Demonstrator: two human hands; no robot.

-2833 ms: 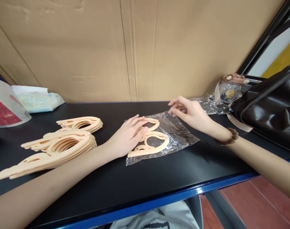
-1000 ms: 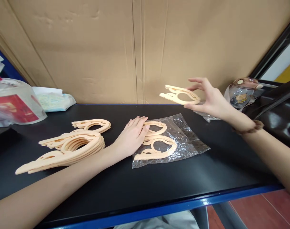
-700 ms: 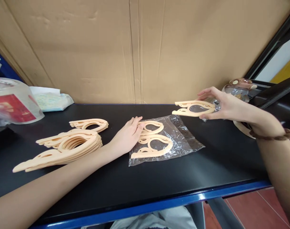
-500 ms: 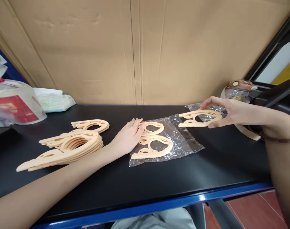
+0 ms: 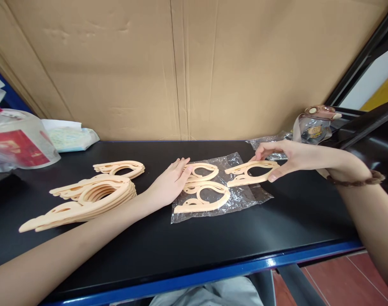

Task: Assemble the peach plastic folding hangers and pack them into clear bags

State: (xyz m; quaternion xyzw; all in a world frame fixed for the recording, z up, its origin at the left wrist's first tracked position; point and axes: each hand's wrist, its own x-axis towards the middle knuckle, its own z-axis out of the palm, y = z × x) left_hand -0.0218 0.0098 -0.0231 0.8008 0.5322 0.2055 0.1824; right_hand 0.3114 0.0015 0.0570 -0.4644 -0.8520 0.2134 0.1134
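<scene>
My right hand (image 5: 284, 157) grips a peach-coloured folding hanger (image 5: 260, 180), folded up, by its rounded right end, thumb in front and fingers behind. This hanger is over the right part of a clear plastic bag (image 5: 244, 196). My left hand (image 5: 171, 180) lies with its fingers stretched out at the bag's left side, partly covering two more folded hangers (image 5: 202, 208). Whether these are inside the bag or on top of it I cannot tell. To the left of that hand, a stack of folded hangers (image 5: 111, 199) sits on the black table, partly behind my left forearm.
At the far left are a white and red plastic package (image 5: 24, 142) and a pale packet (image 5: 72, 138). Another clear bag (image 5: 270, 140) and a transparent bottle with a strap (image 5: 313, 127) stand at the back right. Cardboard (image 5: 117, 72) walls the back; a blue edge (image 5: 194, 276) runs along the front.
My right hand has moved left and toward me, bringing its hanger over the bag, close to the two other hangers. My left hand has stayed in place.
</scene>
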